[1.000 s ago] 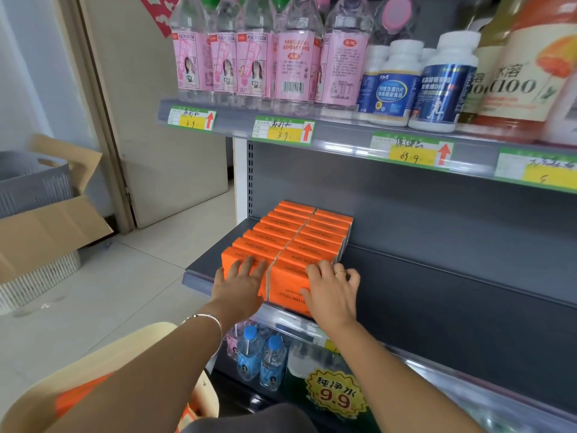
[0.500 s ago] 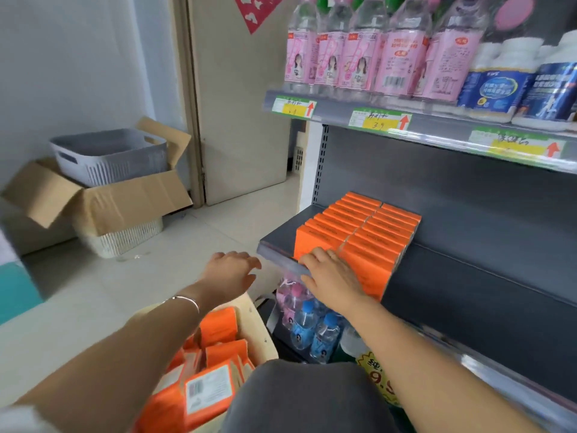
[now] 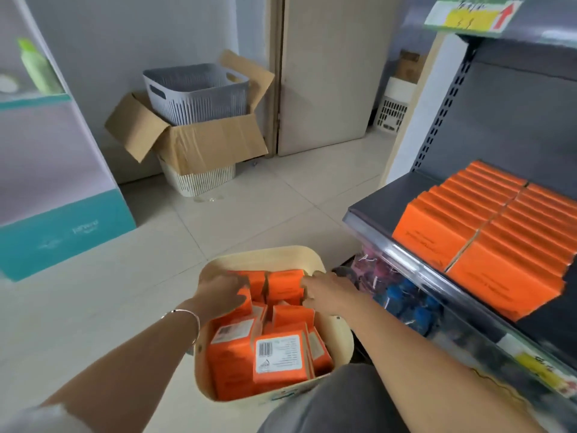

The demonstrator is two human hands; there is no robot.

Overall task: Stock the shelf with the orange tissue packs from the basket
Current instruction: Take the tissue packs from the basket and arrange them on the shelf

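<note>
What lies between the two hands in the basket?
In the head view, upright orange tissue packs fill the gap between the left hand and the right hand, inside the basket.

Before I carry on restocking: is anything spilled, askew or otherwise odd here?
A small wet-looking patch shines on the floor in front of the white basket under the cardboard box; possibly a spill. The packs in the beige basket lie jumbled; shelf rows look neat.

Pale tile floor (image 3: 218, 220), grey-white wall (image 3: 125, 32) w/ beige door (image 3: 327, 73) at back. Open cardboard box (image 3: 212, 145) in corner, grey crate (image 3: 196, 92) inside. Teal-white display stand (image 3: 62, 232) on left. Soft even light.
</note>
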